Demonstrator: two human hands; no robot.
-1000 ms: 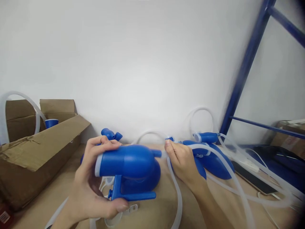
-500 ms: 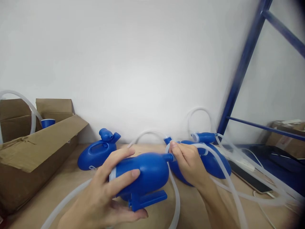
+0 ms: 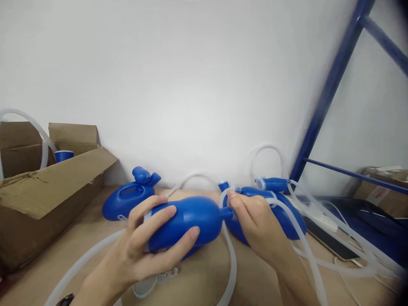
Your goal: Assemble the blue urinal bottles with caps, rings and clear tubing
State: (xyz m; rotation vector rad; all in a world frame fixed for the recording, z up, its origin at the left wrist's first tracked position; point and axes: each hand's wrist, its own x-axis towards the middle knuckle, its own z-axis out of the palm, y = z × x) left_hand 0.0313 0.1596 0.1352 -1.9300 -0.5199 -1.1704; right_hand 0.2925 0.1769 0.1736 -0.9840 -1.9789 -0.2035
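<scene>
My left hand [image 3: 149, 250] wraps round a blue plastic bottle [image 3: 191, 221] held level just above the wooden table [image 3: 204, 280]. My right hand [image 3: 251, 221] pinches the end of a clear tube [image 3: 231, 259] against the small nozzle at the bottle's right end. The tube loops down from there toward the table's near edge. A second blue bottle [image 3: 127, 199] lies behind on the left, and more blue bottles with tubes [image 3: 280, 208] lie behind my right hand.
An open cardboard box [image 3: 38, 199] with a blue cup [image 3: 63, 155] and a tube in it stands at the left. A blue metal rack [image 3: 328, 97] rises at the right. A phone [image 3: 325, 238] and white cables lie at the right of the table.
My left hand has turned the bottle so its handle is now hidden underneath, and shifted it right. My right hand has stayed at the nozzle, holding the tube end.
</scene>
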